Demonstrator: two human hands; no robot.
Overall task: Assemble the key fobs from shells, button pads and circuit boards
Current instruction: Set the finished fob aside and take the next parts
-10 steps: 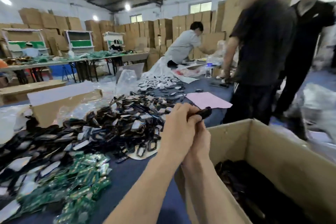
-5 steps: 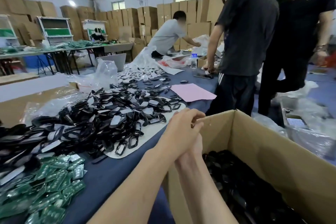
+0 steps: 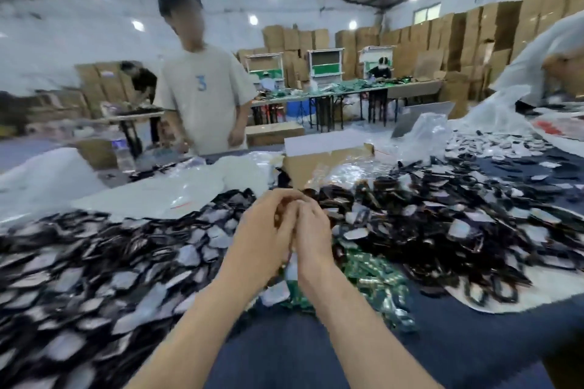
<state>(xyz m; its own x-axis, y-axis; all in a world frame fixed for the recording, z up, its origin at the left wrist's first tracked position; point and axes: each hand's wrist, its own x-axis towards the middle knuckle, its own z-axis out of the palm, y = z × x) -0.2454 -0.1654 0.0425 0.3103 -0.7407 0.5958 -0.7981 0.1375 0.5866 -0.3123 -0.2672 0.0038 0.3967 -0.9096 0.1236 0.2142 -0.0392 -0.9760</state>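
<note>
Black shells [image 3: 442, 224] lay heaped right of your hands; second heap [image 3: 94, 278] lay to their left. Green circuit boards [image 3: 376, 275] sat just below and right of your right hand [image 3: 313, 230]. Your left hand [image 3: 262, 240] pressed against it, fingers curled together above worktop [image 3: 284, 350]. Blur hid whether either hand gripped anything. Person in beige shirt [image 3: 205, 98] stood beyond hands.

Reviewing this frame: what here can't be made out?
All head view.
Whatever the left hand and right hand hold, if anything: the hands themselves cover it.
Black shells at left: motion blur smears parts together.
Green circuit boards: partly behind the right hand, blurred.
</note>
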